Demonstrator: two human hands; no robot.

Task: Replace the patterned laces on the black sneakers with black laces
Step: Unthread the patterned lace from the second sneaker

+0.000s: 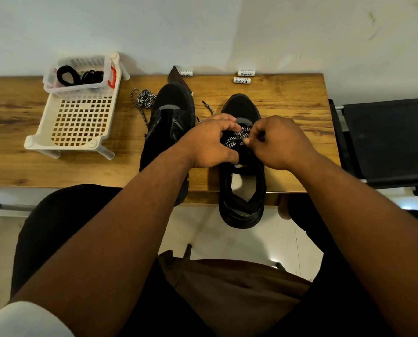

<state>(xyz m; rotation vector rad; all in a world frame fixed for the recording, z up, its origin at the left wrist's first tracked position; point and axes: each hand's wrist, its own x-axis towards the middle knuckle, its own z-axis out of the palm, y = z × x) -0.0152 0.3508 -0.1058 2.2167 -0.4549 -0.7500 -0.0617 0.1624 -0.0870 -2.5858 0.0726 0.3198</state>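
Clear slotted plastic basket (57,86), 10 o'clock: holds coiled black laces (78,76).
Left hand (209,144): fingers curled, gripping black-and-white patterned lace (236,137).
Right hand (279,142): fingertips pinching same lace.

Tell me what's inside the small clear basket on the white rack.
The clear basket holds coiled black laces and something red at its right side. Its floor beneath them is hidden.

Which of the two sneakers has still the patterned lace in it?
The right sneaker, under both hands: its patterned lace still crosses the eyelets. The left sneaker has none.
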